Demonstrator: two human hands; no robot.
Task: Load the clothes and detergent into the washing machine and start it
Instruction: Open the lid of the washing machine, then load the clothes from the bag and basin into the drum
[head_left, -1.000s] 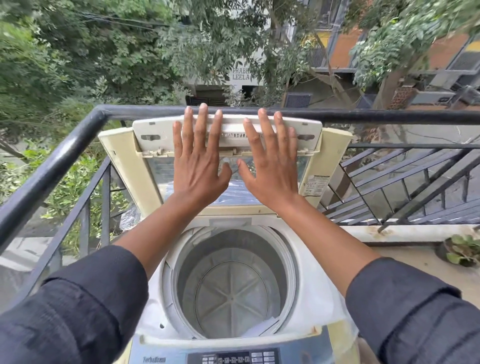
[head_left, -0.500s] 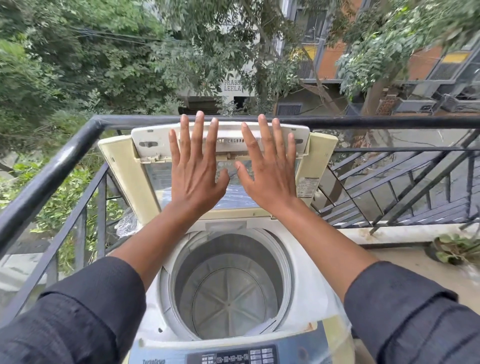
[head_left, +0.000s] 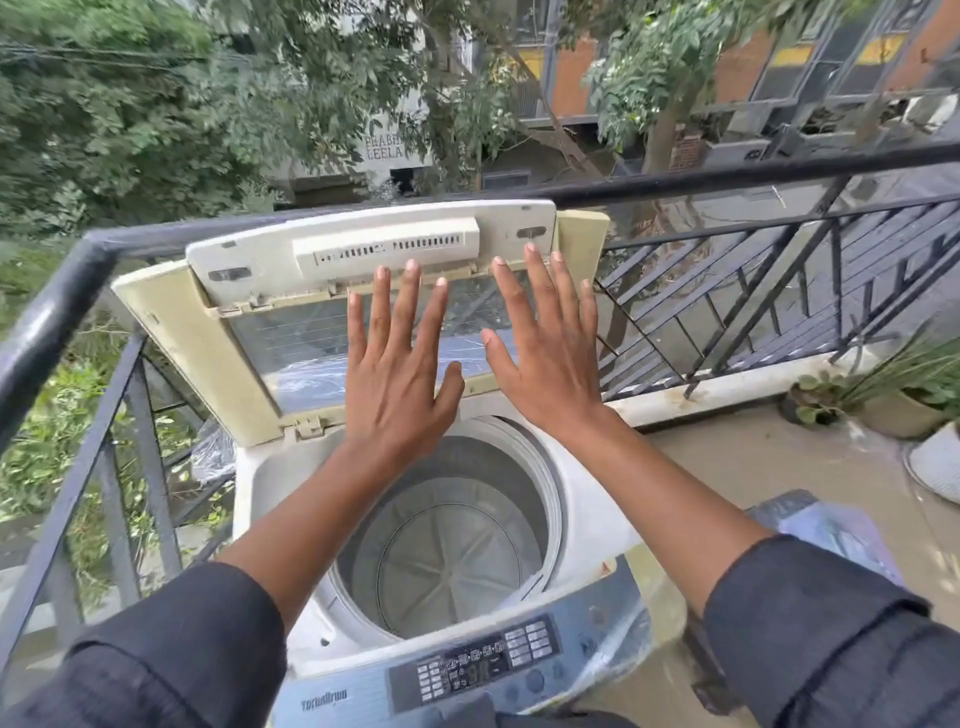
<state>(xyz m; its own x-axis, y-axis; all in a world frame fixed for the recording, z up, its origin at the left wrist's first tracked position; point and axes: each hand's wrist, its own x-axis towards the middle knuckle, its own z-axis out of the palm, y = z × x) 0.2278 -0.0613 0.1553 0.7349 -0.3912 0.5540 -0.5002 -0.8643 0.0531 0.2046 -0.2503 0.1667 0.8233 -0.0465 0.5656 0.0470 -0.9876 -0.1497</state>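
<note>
1. A top-loading washing machine (head_left: 587, 519) is seen from above on a balcony, with its lid (head_left: 291, 322) folded up and back at 12 o'clock toward the black railing (head_left: 62, 306).
2. The drum (head_left: 447, 551) is exposed – no clothes are seen inside it.
3. The left hand (head_left: 397, 374) is held flat with fingers straight and spread, grasping nothing; whether the lid is touched cannot be told.
4. The right hand (head_left: 545, 364) is held the same way at 1 o'clock of the drum – released, fingers spread.
5. The control panel (head_left: 472, 667) is found at 6 o'clock.
6. Potted plants (head_left: 878, 395) are set at 3 o'clock on the floor.
7. Both forearms are covered by dark sleeves (head_left: 831, 649).
</note>
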